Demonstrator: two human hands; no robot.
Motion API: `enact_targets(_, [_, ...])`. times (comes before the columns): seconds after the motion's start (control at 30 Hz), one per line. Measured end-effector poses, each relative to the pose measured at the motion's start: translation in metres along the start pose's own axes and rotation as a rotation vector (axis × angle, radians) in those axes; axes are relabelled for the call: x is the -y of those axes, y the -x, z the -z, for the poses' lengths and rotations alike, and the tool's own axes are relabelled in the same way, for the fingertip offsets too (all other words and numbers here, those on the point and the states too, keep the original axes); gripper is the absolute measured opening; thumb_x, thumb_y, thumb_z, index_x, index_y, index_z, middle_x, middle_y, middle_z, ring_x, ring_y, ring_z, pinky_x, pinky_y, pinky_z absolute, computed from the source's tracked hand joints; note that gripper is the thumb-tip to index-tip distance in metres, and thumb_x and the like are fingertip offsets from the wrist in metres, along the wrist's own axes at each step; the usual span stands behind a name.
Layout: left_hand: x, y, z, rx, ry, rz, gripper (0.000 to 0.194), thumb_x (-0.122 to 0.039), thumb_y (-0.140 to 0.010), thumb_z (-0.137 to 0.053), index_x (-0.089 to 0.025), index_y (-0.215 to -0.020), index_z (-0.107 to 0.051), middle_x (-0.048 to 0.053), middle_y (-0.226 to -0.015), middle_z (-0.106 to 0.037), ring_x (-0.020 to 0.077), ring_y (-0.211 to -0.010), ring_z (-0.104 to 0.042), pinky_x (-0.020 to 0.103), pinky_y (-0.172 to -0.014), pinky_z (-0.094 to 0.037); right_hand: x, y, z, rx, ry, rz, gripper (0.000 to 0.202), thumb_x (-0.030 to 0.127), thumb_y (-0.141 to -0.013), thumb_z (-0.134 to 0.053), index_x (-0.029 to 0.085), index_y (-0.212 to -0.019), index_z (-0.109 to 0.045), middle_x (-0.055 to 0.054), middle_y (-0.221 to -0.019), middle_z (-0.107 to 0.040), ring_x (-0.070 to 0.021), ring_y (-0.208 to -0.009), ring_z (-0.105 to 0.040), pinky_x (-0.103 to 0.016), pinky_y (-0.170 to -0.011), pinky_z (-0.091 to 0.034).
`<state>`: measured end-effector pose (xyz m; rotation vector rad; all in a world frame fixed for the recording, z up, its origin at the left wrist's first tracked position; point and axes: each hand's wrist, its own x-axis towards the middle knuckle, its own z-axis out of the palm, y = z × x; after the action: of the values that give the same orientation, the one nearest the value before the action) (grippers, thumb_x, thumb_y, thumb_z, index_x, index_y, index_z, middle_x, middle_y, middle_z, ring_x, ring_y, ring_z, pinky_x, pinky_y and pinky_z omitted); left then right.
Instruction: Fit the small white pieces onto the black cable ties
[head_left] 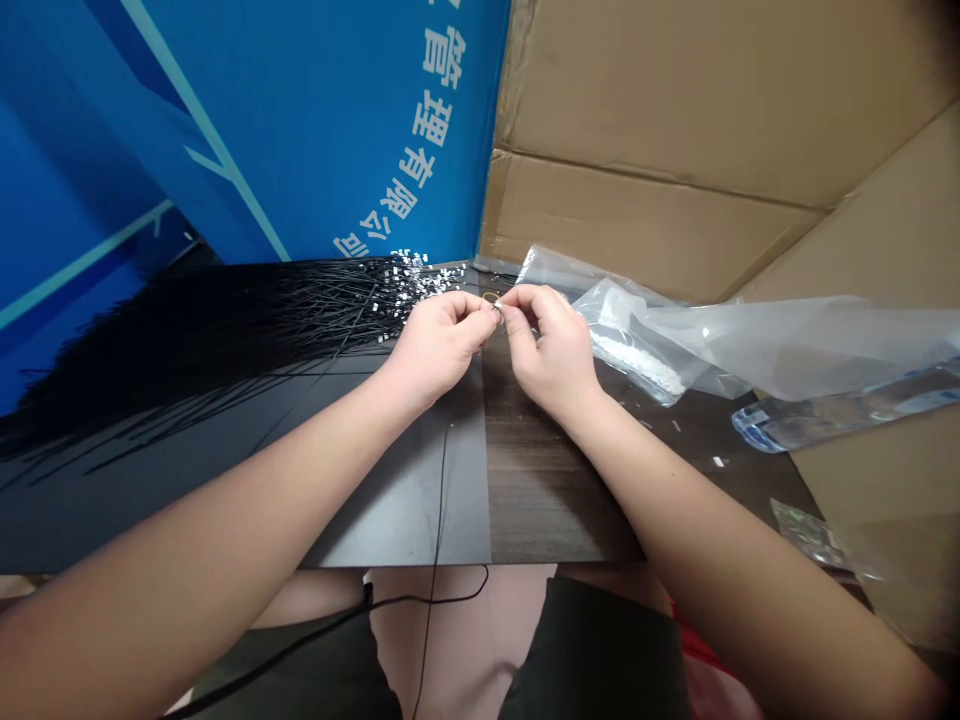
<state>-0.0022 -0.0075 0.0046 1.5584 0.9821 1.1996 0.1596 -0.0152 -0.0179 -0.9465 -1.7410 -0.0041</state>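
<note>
My left hand (437, 340) and my right hand (550, 350) meet fingertip to fingertip over the dark table (555, 490). Both pinch a tiny part (496, 307) at the end of a thin black cord (442, 480) that runs down over the table's front edge. What the small piece is I cannot tell. A large fan of black cords (187, 340) with small silvery ends (401, 278) lies just left of my left hand.
Clear plastic bags (720, 345) with small white parts lie right of my hands. Another small bag (814, 535) sits at the table's right edge. A blue banner (300, 120) and cardboard sheets (675, 120) wall the back. A black cable (315, 625) crosses my lap.
</note>
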Motion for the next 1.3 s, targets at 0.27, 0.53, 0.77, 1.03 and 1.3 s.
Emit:
enact_targets(0.27, [0.0024, -0.0020, -0.0012, 0.031, 0.148, 0.039, 0.012, -0.023, -0.077, -0.072, -0.017, -0.069, -0.065, 0.000, -0.068, -0.061, 0.0124, -0.065, -0.053, 0.028, -0.064, -0.042, 0.0002, 0.0015, -0.0007, 0.006, -0.022, -0.020, 0.011, 0.020, -0.102, -0.055, 0.023, -0.095, -0.064, -0.004, -0.091, -0.073, -0.0195, -0.084, -0.066, -0.035, -0.079, -0.053])
enact_targets(0.53, [-0.0016, -0.0017, -0.0010, 0.064, 0.245, 0.099, 0.015, -0.021, -0.077, -0.072, -0.017, -0.065, -0.064, 0.001, -0.063, -0.058, 0.0113, -0.063, -0.051, 0.026, -0.061, -0.040, -0.0004, 0.0020, 0.0002, 0.015, -0.047, -0.012, 0.011, 0.019, -0.102, -0.055, 0.023, -0.096, -0.064, -0.004, -0.092, -0.072, -0.0193, -0.085, -0.066, -0.036, -0.080, -0.054])
enact_targets(0.77, [-0.0006, -0.0022, -0.0005, 0.067, 0.218, 0.107, 0.017, -0.023, -0.076, -0.073, -0.017, -0.065, -0.062, 0.000, -0.063, -0.057, 0.0111, -0.062, -0.051, 0.026, -0.061, -0.041, 0.0006, 0.0033, -0.0008, 0.020, -0.067, -0.021, 0.012, 0.019, -0.103, -0.054, 0.023, -0.097, -0.064, -0.004, -0.092, -0.072, -0.0191, -0.084, -0.066, -0.036, -0.078, -0.053])
enact_targets(1.03, [0.0014, -0.0039, 0.0033, 0.066, 0.088, 0.050, 0.020, -0.027, -0.083, -0.070, -0.018, -0.067, -0.063, 0.000, -0.062, -0.058, 0.0113, -0.060, -0.051, 0.027, -0.061, -0.040, -0.0034, -0.0003, 0.0017, 0.042, -0.002, 0.002, 0.010, 0.019, -0.103, -0.057, 0.022, -0.098, -0.065, -0.005, -0.094, -0.073, -0.0198, -0.087, -0.067, -0.035, -0.080, -0.053])
enact_targets(1.3, [-0.0015, -0.0044, 0.0063, 0.086, 0.036, 0.059, 0.021, -0.027, -0.084, -0.069, -0.019, -0.067, -0.061, 0.000, -0.060, -0.058, 0.0122, -0.058, -0.052, 0.028, -0.061, -0.039, -0.0079, -0.0052, 0.0073, 0.151, 0.131, 0.090, 0.014, 0.023, -0.106, -0.051, 0.022, -0.100, -0.064, -0.009, -0.098, -0.073, -0.0241, -0.095, -0.067, -0.038, -0.085, -0.052])
